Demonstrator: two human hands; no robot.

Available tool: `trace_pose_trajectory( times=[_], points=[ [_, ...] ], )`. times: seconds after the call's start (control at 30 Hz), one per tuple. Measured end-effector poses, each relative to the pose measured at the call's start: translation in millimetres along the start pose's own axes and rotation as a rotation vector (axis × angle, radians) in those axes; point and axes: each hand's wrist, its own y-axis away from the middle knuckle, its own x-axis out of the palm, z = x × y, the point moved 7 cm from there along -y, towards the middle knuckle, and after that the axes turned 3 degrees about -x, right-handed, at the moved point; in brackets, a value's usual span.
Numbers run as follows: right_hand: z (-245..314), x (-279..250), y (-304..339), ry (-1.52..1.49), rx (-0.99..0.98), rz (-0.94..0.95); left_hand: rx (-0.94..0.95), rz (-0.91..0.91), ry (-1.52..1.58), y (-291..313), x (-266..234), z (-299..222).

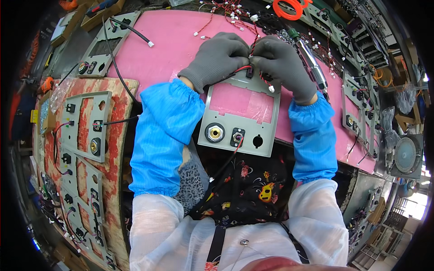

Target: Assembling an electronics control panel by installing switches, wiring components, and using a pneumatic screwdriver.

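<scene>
Both my hands wear grey gloves and meet at the far end of a grey metal panel (266, 135). The fingers of my left hand (217, 58) are pinched together at the red-and-black wires. Facing it, my right hand (284, 65) is also closed on the wires; the fingertips hide the exact grip. A twisted wire with a white plug (271, 89) hangs below the right fingers. Just under the fingertips, a small black switch (249, 72) sits in the panel. At its near end are a round brass-centred socket (214, 133) and a black socket (237, 137) with a wired lead.
A pink mat (167, 36) covers the bench. Beyond my hands lie loose wires with white plugs (235, 16), an orange tube coil (288, 8) and a metal power screwdriver (312, 63). Similar panels (105, 131) line the worn red board at left; others (350, 106) stand at right.
</scene>
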Motion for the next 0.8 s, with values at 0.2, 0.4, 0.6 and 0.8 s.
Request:
trace_pose_trajectory(
  times=[0.2, 0.4, 0.6, 0.8],
  points=[
    [5.7, 1.5, 3.5, -0.047, 0.063, -0.020, -0.046, 0.043, 0.012, 0.7, -2.9, -3.2],
    [2.4, 1.5, 2.8, -0.009, 0.128, -0.009, -0.017, 0.058, 0.018, -0.3, 0.4, 0.2],
    [7.4, 3.2, -0.2, 0.154, -0.017, -0.010, 0.008, 0.039, 0.063, 1.7, 0.7, -1.2],
    [2.3, 5.7, -4.4, 0.166, -0.020, 0.027, 0.001, 0.027, 0.043, 3.2, -1.2, -1.0]
  ],
)
